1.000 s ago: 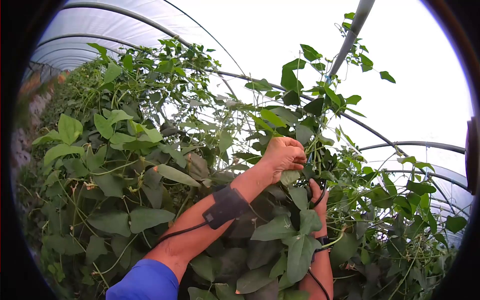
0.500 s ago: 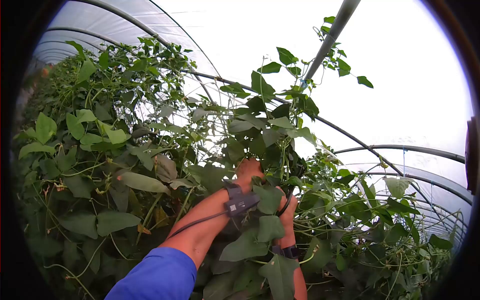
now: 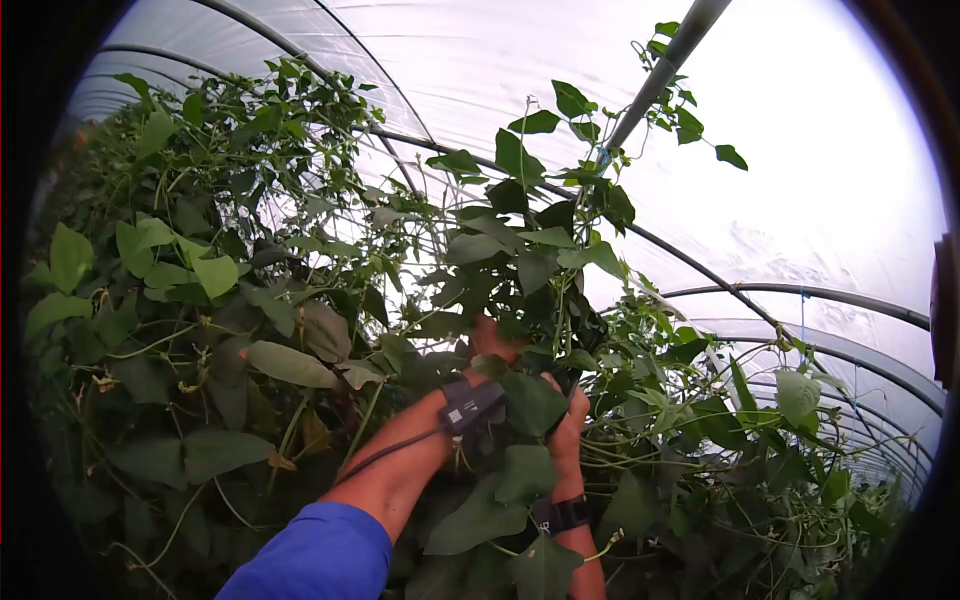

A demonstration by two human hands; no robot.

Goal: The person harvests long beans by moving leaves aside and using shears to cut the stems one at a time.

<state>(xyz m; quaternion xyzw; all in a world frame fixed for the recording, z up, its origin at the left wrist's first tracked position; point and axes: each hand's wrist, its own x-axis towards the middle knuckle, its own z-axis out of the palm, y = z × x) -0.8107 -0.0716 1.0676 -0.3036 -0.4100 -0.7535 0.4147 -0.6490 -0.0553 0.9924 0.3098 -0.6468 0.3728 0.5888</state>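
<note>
Both my arms reach into a tall climbing vine with broad green leaves [image 3: 475, 250]. My left hand [image 3: 492, 340] is raised among the stems, its fingers hidden behind foliage, so what it touches does not show. Lower and to the right, my right hand [image 3: 568, 425] is partly covered by a large leaf [image 3: 532, 402]; its visible fingers look curled in beside the vine stems [image 3: 562, 320]. What they grip, if anything, cannot be made out. A dark device [image 3: 470, 405] with a cable is strapped to my left wrist, and a black band [image 3: 562, 514] circles the right.
Dense vines [image 3: 200, 350] fill the left side, and more tangled stems and leaves [image 3: 720, 440] spread at the right. Overhead a grey metal pipe [image 3: 665, 70] and curved hoops [image 3: 800, 288] carry translucent plastic sheeting [image 3: 780, 200]. A pale pole [image 3: 720, 375] slants through the right-hand foliage.
My hands stay among the same vines. In view, the left hand and both wrists sit slightly lower, and the right hand shows more clearly beside the large leaf. The sheeting looks less glaring.
</note>
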